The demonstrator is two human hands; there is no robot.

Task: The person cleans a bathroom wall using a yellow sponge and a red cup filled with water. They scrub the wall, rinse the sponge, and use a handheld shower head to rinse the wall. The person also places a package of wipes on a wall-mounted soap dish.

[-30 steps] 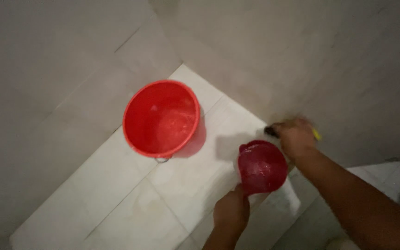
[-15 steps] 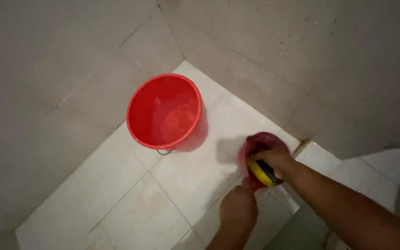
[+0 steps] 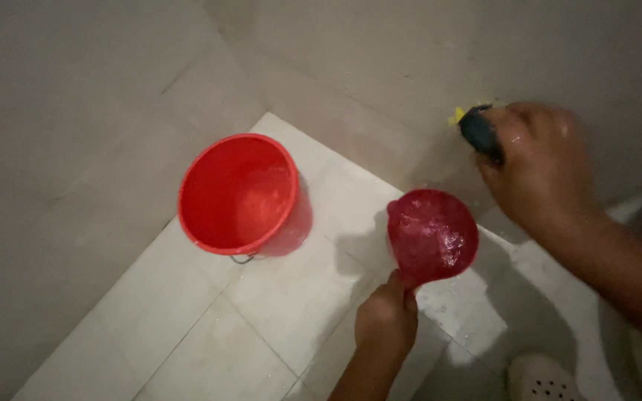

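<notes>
My left hand (image 3: 386,321) grips the handle of a dark red dipper mug (image 3: 432,236), which holds a little water and hangs over the white floor tiles. My right hand (image 3: 540,169) is closed around a yellow sponge with a dark green scouring side (image 3: 475,128), pressing it against the grey wall tile at upper right. A red plastic bucket (image 3: 239,193) stands on the floor in the corner, left of the mug, with water in its bottom.
Grey tiled walls (image 3: 83,126) meet in a corner behind the bucket. The white floor tiles (image 3: 276,297) look wet. A pale perforated slipper (image 3: 540,380) shows at the bottom right edge.
My right hand has lifted the sponge from over the mug up to the wall on the right. The view has moved closer, and the mug stays in my left hand.
</notes>
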